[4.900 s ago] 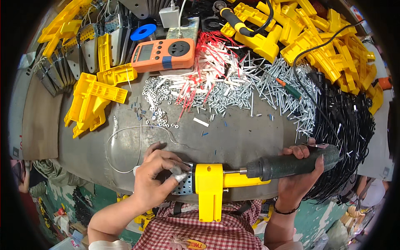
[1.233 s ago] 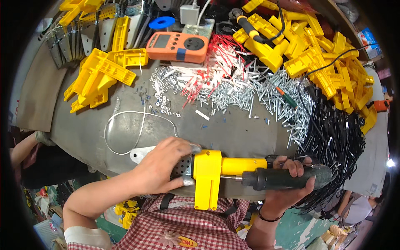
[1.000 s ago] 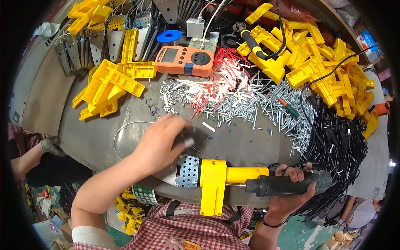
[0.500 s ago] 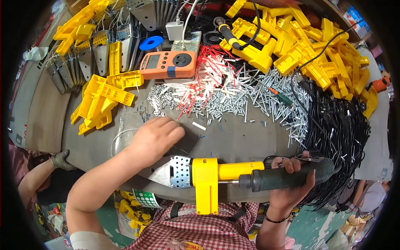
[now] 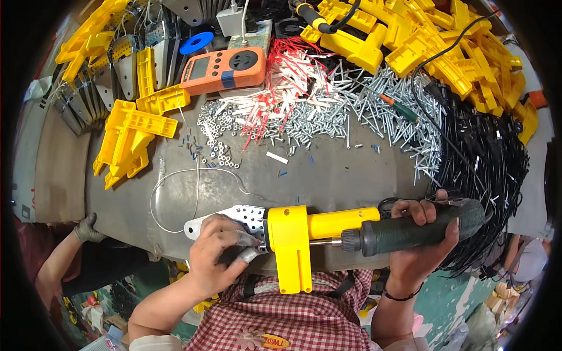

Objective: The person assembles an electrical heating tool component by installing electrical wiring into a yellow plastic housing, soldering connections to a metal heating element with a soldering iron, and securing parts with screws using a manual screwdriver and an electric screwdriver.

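Note:
My right hand (image 5: 417,258) grips a dark green electric screwdriver (image 5: 404,235). Its long bit points left into a yellow plastic housing (image 5: 291,251), which has a round yellow handle (image 5: 342,221) on its right side. On the housing's left sits a silver metal plate (image 5: 250,216) with punched holes and a tapered, rounded end. My left hand (image 5: 212,251) is at this plate, partly covering it. Its fingertips are drawn together beside the housing's left edge, opposite the bit; anything between them is too small to make out.
White nuts (image 5: 218,158), screws (image 5: 404,126) and red-and-white sleeves (image 5: 298,88) lie in heaps beyond. An orange meter (image 5: 222,70) stands behind; yellow parts (image 5: 134,131) are piled left and right. Black cables (image 5: 489,175) hang at the right. A co-worker's gloved hand (image 5: 88,229) is at left.
My left hand has come down from near the loose nuts to the perforated plate beside the yellow housing. My right hand keeps the screwdriver at the housing. The whole view has shifted slightly.

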A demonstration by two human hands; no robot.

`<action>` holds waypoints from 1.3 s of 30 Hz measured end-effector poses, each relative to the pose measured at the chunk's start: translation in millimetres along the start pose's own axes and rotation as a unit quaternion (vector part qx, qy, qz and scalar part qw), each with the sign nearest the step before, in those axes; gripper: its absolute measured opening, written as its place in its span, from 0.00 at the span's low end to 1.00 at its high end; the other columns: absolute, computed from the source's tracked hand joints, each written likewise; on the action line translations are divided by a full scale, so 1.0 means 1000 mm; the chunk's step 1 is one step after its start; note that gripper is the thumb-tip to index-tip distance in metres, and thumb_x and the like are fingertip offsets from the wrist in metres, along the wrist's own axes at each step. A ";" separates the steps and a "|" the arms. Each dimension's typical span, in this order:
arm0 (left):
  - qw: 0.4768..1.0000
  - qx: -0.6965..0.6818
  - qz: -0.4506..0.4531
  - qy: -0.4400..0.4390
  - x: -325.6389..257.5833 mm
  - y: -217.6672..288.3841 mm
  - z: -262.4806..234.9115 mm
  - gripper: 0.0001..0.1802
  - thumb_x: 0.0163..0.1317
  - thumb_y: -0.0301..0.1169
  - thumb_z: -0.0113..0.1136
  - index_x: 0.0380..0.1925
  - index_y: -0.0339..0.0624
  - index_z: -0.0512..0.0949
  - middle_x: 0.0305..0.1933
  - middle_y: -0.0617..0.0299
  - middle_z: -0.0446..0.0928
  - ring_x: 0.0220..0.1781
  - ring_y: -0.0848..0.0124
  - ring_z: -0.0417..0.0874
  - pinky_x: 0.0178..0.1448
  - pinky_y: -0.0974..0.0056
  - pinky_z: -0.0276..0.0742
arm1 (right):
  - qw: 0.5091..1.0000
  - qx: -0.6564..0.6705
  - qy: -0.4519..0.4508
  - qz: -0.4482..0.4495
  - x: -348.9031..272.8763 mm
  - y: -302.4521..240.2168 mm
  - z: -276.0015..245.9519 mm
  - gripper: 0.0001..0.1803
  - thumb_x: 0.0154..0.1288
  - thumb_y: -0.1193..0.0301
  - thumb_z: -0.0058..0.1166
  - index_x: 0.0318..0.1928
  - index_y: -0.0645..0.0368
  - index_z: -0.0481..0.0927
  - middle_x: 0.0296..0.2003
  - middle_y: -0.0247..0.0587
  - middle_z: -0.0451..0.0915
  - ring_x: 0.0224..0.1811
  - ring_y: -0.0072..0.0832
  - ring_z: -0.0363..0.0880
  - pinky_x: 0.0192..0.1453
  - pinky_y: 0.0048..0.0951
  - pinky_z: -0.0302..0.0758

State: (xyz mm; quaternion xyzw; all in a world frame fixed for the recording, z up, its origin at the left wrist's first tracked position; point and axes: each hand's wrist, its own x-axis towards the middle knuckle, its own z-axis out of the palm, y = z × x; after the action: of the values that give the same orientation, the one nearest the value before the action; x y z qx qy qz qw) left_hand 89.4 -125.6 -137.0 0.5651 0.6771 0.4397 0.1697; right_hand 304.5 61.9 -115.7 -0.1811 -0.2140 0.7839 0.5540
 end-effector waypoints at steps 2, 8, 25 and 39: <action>1.000 -0.018 -0.005 0.019 -0.002 -0.002 0.002 0.17 0.39 0.20 0.67 0.32 0.42 0.73 0.33 0.57 0.76 0.37 0.61 0.77 0.44 0.59 0.70 | 1.000 -0.001 -0.017 0.002 0.000 0.000 0.000 0.23 0.61 0.58 0.47 0.52 0.55 0.65 0.27 0.31 0.68 0.31 0.22 0.66 0.56 0.37 0.60; 0.999 0.000 0.022 0.039 -0.001 -0.001 0.005 0.17 0.40 0.20 0.66 0.32 0.42 0.72 0.32 0.58 0.77 0.35 0.61 0.77 0.44 0.59 0.70 | 1.000 0.016 -0.005 0.008 0.000 0.001 0.000 0.20 0.59 0.59 0.48 0.49 0.54 0.67 0.26 0.30 0.68 0.30 0.22 0.66 0.56 0.36 0.60; 0.997 -0.018 0.037 0.064 -0.003 -0.004 0.006 0.16 0.40 0.21 0.66 0.29 0.41 0.70 0.29 0.58 0.78 0.34 0.62 0.77 0.48 0.56 0.71 | 0.999 0.021 -0.033 0.008 0.000 0.005 0.005 0.18 0.58 0.62 0.50 0.46 0.53 0.65 0.25 0.24 0.64 0.29 0.16 0.66 0.59 0.37 0.59; 0.998 -0.009 0.027 0.062 0.000 0.000 0.010 0.16 0.38 0.22 0.66 0.31 0.39 0.72 0.31 0.58 0.78 0.34 0.60 0.78 0.48 0.56 0.73 | 0.999 0.031 -0.012 -0.019 0.000 0.009 0.005 0.20 0.59 0.59 0.49 0.48 0.52 0.65 0.25 0.26 0.64 0.29 0.17 0.65 0.60 0.34 0.59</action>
State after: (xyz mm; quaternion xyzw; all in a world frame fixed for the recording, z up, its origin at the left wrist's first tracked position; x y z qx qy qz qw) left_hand 97.1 -121.9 -142.5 0.5531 0.6670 0.4845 0.1204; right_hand 294.6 58.2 -116.5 -0.1505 -0.1995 0.7814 0.5718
